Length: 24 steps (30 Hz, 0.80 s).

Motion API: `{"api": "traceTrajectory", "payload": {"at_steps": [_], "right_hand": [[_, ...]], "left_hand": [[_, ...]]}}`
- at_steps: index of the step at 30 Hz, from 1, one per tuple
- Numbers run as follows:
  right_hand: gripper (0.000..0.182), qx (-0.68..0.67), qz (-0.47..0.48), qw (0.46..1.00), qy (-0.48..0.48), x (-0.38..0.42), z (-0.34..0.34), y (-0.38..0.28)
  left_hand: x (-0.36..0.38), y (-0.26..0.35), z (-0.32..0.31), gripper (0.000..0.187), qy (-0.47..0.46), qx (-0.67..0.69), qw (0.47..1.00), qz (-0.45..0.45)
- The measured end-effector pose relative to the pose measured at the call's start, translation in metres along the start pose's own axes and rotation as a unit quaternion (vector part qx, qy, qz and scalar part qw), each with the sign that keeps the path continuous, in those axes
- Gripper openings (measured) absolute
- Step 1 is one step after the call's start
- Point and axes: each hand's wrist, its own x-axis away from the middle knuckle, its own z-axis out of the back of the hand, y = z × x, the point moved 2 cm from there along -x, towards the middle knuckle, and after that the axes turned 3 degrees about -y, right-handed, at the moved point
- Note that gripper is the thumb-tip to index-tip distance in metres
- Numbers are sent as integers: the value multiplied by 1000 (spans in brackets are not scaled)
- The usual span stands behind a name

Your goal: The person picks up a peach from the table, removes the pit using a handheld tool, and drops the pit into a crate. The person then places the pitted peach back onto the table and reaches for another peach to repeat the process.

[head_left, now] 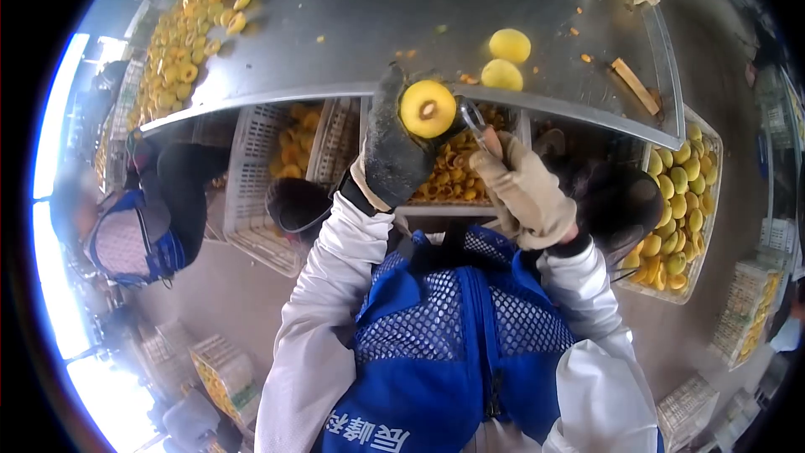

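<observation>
Fruit half sat clamped in the person's left hand, dark-gloved, cut face and pit hollow turned up toward the camera. Right hand, in a tan glove, was closed around a metal pitting tool whose looped tip stood just beside the fruit's right edge, touching or nearly so; hard to tell.

Risks, as a judgement: the fruit looked wet and smooth, so a hard push from the tool could squirt it out of the left grip and drop it off the table edge just beyond. The loop was also close to the left fingers, so a slip sideways might dig into the glove. Too deep a scoop could split the half.

Beyond the fruit, a crate of cut pieces sat under the table lip, directly below the held fruit. A steel table ran past it, scuffed, with small orange scraps on it. Two whole peeled fruits lay on the table just behind the held one, touching or nearly touching each other. A small wooden stick lay to the right of them. A heap of halved fruit was far to the left of the held fruit, on the same table.

To the right of the held fruit, a white crate of yellow fruit stood beside the table. To the left, another worker in blue bent by empty white crates. Floor was bare concrete, with bright daylight at the far left.
</observation>
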Motion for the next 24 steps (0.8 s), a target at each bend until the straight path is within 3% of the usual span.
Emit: {"api": "traceTrajectory", "payload": {"at_steps": [2, 3, 6, 8, 11, 16, 18, 20, 22, 24], "right_hand": [[39, 65, -12, 998, 18, -8, -11, 1], [39, 146, 17, 989, 17, -16, -15, 7], [40, 277, 68, 958, 34, -31, -29, 23], [46, 354, 175, 916, 71, -39, -34, 29], [48, 354, 122, 927, 40, -42, -40, 25], [53, 346, 140, 927, -30, -51, -35, 32], [55, 347, 128, 927, -64, -50, -33, 24], [55, 379, 43, 916, -124, -40, -34, 6], [54, 402, 87, 903, -126, -50, -29, 24], [53, 423, 131, 887, -128, -51, -28, 30]], "left_hand": [[14, 13, 2, 72, 10, -151, 988, -28], [16, 27, 0, 76, 4, -74, 997, 10], [29, 15, 8, 76, 14, -120, 992, -41], [35, -8, 8, 77, 32, -83, 996, -26], [38, -7, 14, 78, 31, -74, 997, 4], [42, -17, 15, 79, -2, -41, 999, 36], [41, -8, 17, 73, -7, -87, 996, 2], [39, 7, 22, 71, -21, -72, 997, -31], [40, 9, 26, 69, -35, -58, 996, -62], [34, -4, 28, 59, -152, 53, 985, 62]]}}
